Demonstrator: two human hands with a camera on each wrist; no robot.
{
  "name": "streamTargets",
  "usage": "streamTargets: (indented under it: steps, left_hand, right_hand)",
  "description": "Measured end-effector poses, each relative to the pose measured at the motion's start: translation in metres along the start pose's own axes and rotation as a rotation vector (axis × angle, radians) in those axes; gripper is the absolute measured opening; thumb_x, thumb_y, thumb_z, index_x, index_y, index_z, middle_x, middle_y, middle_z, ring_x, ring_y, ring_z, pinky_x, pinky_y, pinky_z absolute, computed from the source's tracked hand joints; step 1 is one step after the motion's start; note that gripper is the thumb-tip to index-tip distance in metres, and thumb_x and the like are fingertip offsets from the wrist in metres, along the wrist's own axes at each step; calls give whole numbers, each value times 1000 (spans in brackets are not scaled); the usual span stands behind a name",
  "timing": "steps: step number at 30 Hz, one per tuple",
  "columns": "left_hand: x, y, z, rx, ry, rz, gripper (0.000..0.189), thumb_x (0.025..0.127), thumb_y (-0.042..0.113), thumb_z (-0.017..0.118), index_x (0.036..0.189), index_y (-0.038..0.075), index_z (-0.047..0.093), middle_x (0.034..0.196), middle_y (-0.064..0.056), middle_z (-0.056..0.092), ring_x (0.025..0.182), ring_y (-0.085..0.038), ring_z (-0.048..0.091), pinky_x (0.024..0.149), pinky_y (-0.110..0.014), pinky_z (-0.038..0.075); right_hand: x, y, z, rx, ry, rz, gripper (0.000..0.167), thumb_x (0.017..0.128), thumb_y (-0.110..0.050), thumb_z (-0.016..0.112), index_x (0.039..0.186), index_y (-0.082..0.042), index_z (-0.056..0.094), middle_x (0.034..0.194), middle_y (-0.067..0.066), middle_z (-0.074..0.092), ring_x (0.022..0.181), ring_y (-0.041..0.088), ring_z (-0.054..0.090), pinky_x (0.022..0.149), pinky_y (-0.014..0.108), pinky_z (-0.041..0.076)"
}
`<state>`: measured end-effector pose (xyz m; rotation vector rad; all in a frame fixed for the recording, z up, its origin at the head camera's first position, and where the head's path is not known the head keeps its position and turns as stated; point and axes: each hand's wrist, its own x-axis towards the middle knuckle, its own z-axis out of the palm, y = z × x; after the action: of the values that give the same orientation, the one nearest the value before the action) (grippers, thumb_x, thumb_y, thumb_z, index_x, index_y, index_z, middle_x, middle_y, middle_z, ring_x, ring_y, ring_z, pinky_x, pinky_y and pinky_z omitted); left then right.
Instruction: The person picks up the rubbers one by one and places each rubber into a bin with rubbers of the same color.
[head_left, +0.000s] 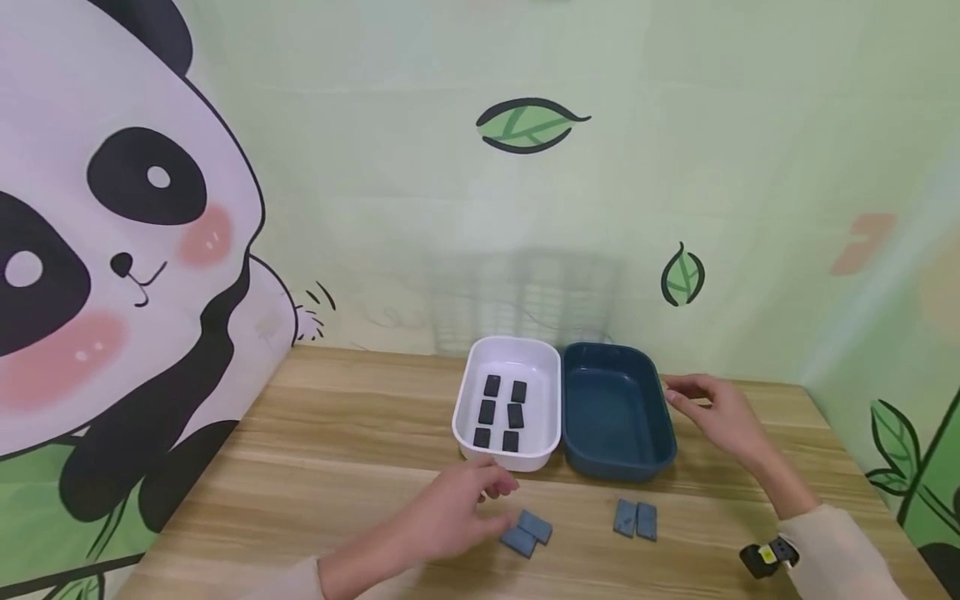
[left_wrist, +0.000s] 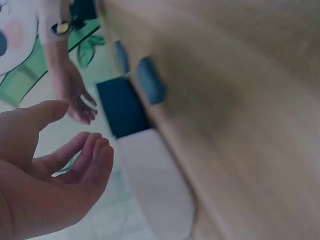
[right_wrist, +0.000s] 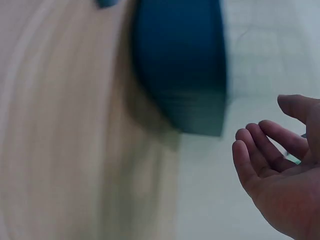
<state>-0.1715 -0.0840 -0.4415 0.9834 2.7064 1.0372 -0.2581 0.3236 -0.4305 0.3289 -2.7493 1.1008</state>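
Note:
My left hand (head_left: 457,510) hovers over the table in front of the white tray (head_left: 553,417), with loosely bent fingers and nothing between them. Close beside its fingertips lie two touching blue-grey tiles (head_left: 535,527), one set slightly off the other. In the left wrist view the palm and relaxed fingers of the left hand (left_wrist: 65,185) appear with nothing in them. The right hand (head_left: 716,417) is at the right rim of the dark blue tray (head_left: 611,417); contact cannot be told. Its fingers (right_wrist: 250,160) are loosely bent and hold nothing in the right wrist view.
Several small black blocks (head_left: 491,385) lie in two columns inside the white tray. Two more blue-grey tiles (head_left: 625,517) lie side by side in front of the blue tray. Behind the wooden table (head_left: 337,433) rises a green wall (head_left: 375,167) with a panda picture.

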Motion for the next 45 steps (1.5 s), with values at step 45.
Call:
streamTargets:
  steps: [45]
  left_hand:
    - [9,-17,48,205,-206,-95,38,86,32,90,116,16,74,107,11,55,97,-4,49,85,-21,52]
  right_hand:
    - [16,62,44,482,-169,380,78,113,-49,44,158,15,31,160,33,40,147,44,41,123,54,35]
